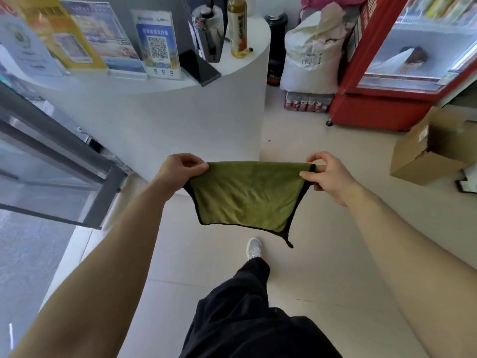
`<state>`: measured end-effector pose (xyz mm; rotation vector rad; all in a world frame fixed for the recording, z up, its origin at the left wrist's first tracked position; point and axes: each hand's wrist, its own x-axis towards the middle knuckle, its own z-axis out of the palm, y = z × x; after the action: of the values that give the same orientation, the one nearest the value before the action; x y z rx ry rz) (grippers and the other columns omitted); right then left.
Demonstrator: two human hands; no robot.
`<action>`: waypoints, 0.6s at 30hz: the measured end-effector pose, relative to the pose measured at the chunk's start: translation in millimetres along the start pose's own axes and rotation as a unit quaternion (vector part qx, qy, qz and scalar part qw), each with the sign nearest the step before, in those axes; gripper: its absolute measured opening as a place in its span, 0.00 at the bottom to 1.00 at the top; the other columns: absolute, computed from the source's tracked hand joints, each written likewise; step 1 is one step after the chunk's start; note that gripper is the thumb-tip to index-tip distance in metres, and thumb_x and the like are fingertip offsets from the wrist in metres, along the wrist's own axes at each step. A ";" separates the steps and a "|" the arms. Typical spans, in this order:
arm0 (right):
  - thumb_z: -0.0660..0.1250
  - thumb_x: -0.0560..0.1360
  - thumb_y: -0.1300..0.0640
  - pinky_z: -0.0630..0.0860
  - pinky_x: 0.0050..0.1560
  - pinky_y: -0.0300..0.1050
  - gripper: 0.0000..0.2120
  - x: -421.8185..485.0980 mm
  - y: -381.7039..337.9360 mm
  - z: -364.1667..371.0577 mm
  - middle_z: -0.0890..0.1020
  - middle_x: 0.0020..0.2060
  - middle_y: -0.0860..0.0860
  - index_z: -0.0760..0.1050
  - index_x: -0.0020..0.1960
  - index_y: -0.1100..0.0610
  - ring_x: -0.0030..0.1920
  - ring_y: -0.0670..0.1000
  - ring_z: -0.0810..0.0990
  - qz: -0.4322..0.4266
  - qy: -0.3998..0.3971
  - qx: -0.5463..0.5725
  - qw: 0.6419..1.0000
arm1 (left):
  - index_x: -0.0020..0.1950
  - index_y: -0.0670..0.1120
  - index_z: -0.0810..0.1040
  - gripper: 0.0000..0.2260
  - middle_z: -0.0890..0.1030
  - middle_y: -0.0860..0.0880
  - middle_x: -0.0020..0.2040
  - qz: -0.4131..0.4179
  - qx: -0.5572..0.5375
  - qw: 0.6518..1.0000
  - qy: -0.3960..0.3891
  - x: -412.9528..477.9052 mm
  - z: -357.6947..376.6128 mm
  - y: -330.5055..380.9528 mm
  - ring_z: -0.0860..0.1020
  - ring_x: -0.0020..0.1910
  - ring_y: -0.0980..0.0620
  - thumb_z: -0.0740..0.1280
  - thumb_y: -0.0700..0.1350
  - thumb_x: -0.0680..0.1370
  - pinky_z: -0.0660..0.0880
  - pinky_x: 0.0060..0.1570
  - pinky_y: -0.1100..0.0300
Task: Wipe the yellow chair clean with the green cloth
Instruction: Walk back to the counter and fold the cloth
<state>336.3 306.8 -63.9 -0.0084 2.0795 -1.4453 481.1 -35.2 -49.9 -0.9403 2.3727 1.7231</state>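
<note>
The green cloth [247, 195], edged in black, hangs spread out in the air in front of me at about waist height. My left hand [178, 171] pinches its upper left corner. My right hand [327, 174] pinches its upper right corner. The cloth's lower edge hangs free above the floor, with one corner drooping at the lower right. No yellow chair is in view.
A white rounded counter [180, 109] with sign stands, a steel flask and a bottle stands straight ahead. A glass door [51, 171] is at the left. A red drinks fridge [402, 60], a white sack [312, 52] and a cardboard box [433, 146] are at the right. Beige floor tiles lie underfoot.
</note>
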 end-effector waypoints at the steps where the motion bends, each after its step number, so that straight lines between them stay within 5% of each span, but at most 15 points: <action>1: 0.73 0.75 0.65 0.72 0.36 0.43 0.13 16.2 0.7 -9.2 0.84 0.45 0.55 0.75 0.55 0.52 0.38 0.50 0.79 0.009 0.013 -0.004 1.000 | 0.47 0.43 0.84 0.05 0.82 0.49 0.40 -0.006 0.001 0.999 -0.042 12.4 3.1 3.6 0.80 0.38 0.54 0.76 0.43 0.74 0.77 0.39 0.58; 4: 0.72 0.76 0.63 0.71 0.37 0.42 0.12 59.8 -1.3 -39.1 0.83 0.49 0.55 0.78 0.59 0.55 0.41 0.51 0.79 0.052 0.037 0.009 0.998 | 0.53 0.38 0.81 0.07 0.81 0.44 0.43 -0.062 -0.044 0.983 -0.167 48.8 9.8 9.3 0.81 0.41 0.51 0.72 0.35 0.75 0.80 0.43 0.57; 6: 0.73 0.75 0.62 0.72 0.36 0.42 0.11 82.6 -4.7 -57.1 0.83 0.48 0.56 0.79 0.57 0.57 0.40 0.51 0.81 0.077 0.050 0.024 0.995 | 0.54 0.38 0.81 0.08 0.83 0.43 0.45 -0.104 -0.049 0.977 -0.181 69.2 16.6 12.0 0.82 0.44 0.49 0.71 0.33 0.75 0.81 0.47 0.59; 12: 0.78 0.70 0.59 0.73 0.33 0.43 0.09 133.4 -33.8 -74.8 0.84 0.44 0.57 0.78 0.44 0.56 0.35 0.52 0.81 0.075 0.131 0.070 0.986 | 0.52 0.38 0.79 0.07 0.80 0.42 0.43 -0.187 -0.188 0.963 -0.039 115.1 106.2 48.3 0.80 0.40 0.48 0.72 0.33 0.75 0.82 0.39 0.60; 18: 0.76 0.70 0.66 0.79 0.36 0.50 0.11 157.3 -44.5 -51.3 0.81 0.34 0.50 0.76 0.38 0.55 0.33 0.52 0.80 -0.030 -0.012 0.012 0.999 | 0.58 0.32 0.75 0.17 0.79 0.39 0.42 -0.192 -0.301 0.934 -0.016 146.6 226.9 123.9 0.79 0.36 0.45 0.74 0.36 0.73 0.80 0.35 0.56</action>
<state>168.7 280.2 -87.5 -0.0797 2.0576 -1.4989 233.0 124.0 -87.0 -1.3146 1.4895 2.2843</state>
